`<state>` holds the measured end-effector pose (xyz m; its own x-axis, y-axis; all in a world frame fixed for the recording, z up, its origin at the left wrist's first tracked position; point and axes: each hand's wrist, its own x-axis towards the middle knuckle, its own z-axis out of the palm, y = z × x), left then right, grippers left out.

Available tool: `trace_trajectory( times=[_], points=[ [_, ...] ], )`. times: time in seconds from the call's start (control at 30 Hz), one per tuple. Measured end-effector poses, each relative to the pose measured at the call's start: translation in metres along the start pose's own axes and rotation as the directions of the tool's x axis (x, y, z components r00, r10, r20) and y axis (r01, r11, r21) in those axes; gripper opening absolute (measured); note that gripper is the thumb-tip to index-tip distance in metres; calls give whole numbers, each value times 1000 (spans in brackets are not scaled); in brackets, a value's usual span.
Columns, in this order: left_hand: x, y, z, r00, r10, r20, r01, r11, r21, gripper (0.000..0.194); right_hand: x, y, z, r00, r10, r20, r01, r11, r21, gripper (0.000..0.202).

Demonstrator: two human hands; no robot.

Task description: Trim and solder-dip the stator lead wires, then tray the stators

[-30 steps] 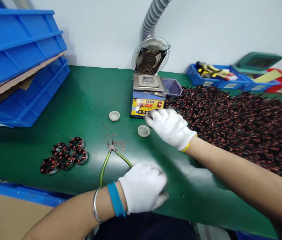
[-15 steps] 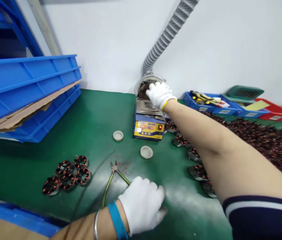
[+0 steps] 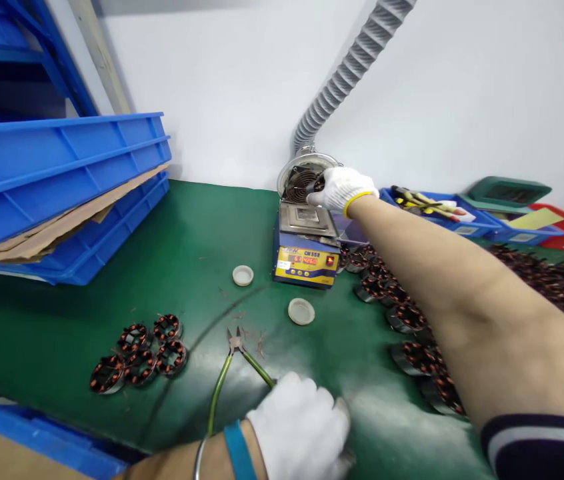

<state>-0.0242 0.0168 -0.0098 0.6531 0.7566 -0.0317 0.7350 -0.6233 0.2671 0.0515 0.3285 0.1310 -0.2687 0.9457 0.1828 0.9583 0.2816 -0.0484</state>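
My right hand (image 3: 345, 189), in a white knitted glove, is closed on a copper-wound motor stator (image 3: 319, 184). It holds the stator above the metal top plate (image 3: 306, 217) of a blue and yellow heated unit (image 3: 305, 267) with lit red digits. The glove covers part of the stator. Low in the view, my gloved left hand (image 3: 305, 427) hovers over or rests on the bench, its fingers loosely bent and thumb apart. Nothing shows in it. Beside it lie green-handled cutting pliers (image 3: 236, 343), jaws apart; one handle runs up to the glove.
Two small white dishes (image 3: 243, 275) (image 3: 301, 311) sit before the unit. Several stators (image 3: 139, 367) lie at left; more (image 3: 407, 317) stand at right under my forearm. Blue crates (image 3: 67, 157) are stacked at left. Tool bins (image 3: 467, 225) line the wall. A grey hose (image 3: 355, 67) rises behind.
My right hand has turned and drawn slightly back from the round hood, and the stator in it now shows. The view has shifted a little. My left hand remains by the pliers.
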Motion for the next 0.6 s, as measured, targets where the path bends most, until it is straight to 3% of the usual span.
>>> trace_trajectory(
  times=[0.23,0.37,0.5,0.6],
  points=[
    [0,0,-3,999,-6,41,6,1000,-6,36,-15,-8,6,1000,-21,20,19,997,79,55],
    [-2,0,-2,1000,-6,1,6,1000,3,36,-16,2,-6,999,31,-21,-27,987,160,59],
    [-3,2,-1,999,2,41,-2,1000,0,36,-25,16,-18,995,76,-56,-58,960,276,72],
    [-5,2,-9,999,0,42,-1,1000,10,33,-40,27,-16,990,129,-56,-101,930,353,66]
  ],
)
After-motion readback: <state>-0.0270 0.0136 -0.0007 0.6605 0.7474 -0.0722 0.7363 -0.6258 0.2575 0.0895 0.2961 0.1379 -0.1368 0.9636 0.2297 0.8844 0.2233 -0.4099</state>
